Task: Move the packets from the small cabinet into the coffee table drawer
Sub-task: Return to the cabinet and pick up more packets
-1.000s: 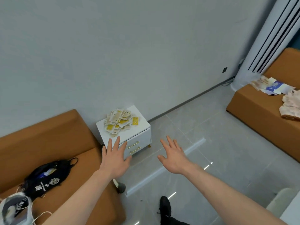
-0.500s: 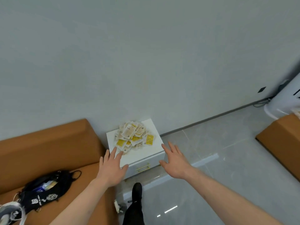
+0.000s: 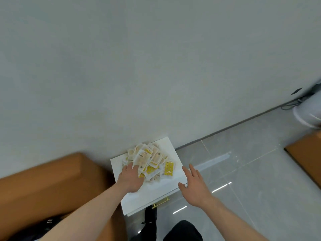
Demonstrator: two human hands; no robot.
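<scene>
The packets [image 3: 149, 162] are heaped in a loose, overlapping pile on the white top of the small cabinet [image 3: 154, 190], toward its far half, close to the wall. None has yet been lifted, and the coffee table drawer is not in view, so the task is judged to be at its very start.

The left hand [image 3: 130, 178] is laid at the near left edge of the pile, its fingertips touching or slipped just under the nearest packets; the fingers are seen fairly straight and nothing is gripped. The right hand [image 3: 194, 184] is held spread and empty over the cabinet's right edge, just beside the pile but apart from it.

Several risks are judged from this. The pile is slack and the packets look slick, so if it is scooped from the left alone, packets could be pushed across the surface and off the right edge onto the tiled floor [image 3: 243, 171], or back into the gap by the wall. This could be prevented if the right hand is brought in as a stop. If too many are taken at once, some may be shed on the way to the drawer. A shoe [image 3: 150, 215] is seen close below the cabinet front, so fallen packets could be trodden on. The orange sofa [image 3: 43, 188] is set against the cabinet's left side, and a packet could be lost in that seam.
</scene>
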